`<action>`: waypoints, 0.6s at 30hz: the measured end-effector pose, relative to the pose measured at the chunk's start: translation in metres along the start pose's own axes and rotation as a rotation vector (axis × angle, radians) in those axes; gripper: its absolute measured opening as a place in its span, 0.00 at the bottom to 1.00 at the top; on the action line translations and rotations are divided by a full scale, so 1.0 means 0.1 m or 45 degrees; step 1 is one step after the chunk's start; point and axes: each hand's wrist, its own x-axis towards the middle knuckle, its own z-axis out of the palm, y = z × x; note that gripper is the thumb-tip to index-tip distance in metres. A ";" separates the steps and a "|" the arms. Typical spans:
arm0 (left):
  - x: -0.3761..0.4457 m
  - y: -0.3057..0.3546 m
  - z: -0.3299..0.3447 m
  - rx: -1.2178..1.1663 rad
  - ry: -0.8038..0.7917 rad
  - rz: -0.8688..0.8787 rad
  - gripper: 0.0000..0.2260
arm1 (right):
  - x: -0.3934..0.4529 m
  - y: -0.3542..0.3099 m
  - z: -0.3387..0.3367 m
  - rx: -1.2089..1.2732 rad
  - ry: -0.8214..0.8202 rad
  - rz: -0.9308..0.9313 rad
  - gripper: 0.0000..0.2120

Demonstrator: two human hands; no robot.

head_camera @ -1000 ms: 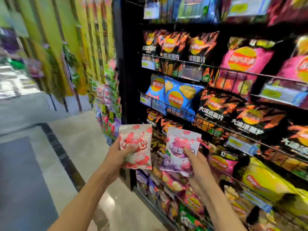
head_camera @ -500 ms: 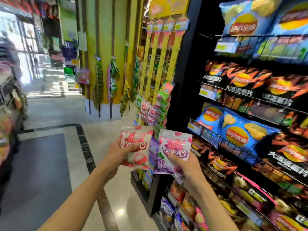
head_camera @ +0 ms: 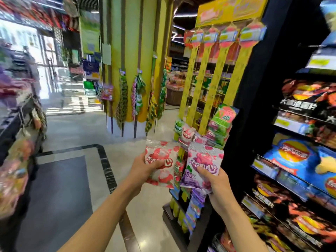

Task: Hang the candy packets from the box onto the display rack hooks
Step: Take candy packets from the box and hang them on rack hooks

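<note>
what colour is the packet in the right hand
Purple and pink with white lettering, on the candy packet that the right hand holds; head view.

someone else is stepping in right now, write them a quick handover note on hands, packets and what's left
Left hand: grips the red-and-white candy packet.
Right hand: pinches the purple candy packet.
Both packets are held in front of the yellow display rack, neither on a hook yet.
Done: some hanging packets already sit lower on the rack.
Left: hang both held packets. The box is not in view.
</note>
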 end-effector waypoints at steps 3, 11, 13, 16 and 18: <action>0.40 -0.05 -0.10 -0.013 -0.032 -0.010 0.13 | 0.44 0.13 0.09 -0.013 0.025 -0.010 0.11; 1.86 -0.21 -0.29 0.031 -0.050 -0.020 0.14 | 1.88 0.62 0.27 -0.017 0.075 0.027 0.07; 2.24 -0.23 -0.27 0.023 -0.058 -0.039 0.13 | 2.22 0.69 0.30 -0.029 0.088 0.018 0.10; 2.78 -0.24 -0.20 0.070 -0.107 -0.038 0.15 | 2.69 0.75 0.35 -0.036 0.145 0.000 0.11; 3.11 -0.24 -0.14 0.097 -0.159 -0.039 0.15 | 2.96 0.80 0.35 -0.076 0.202 0.023 0.09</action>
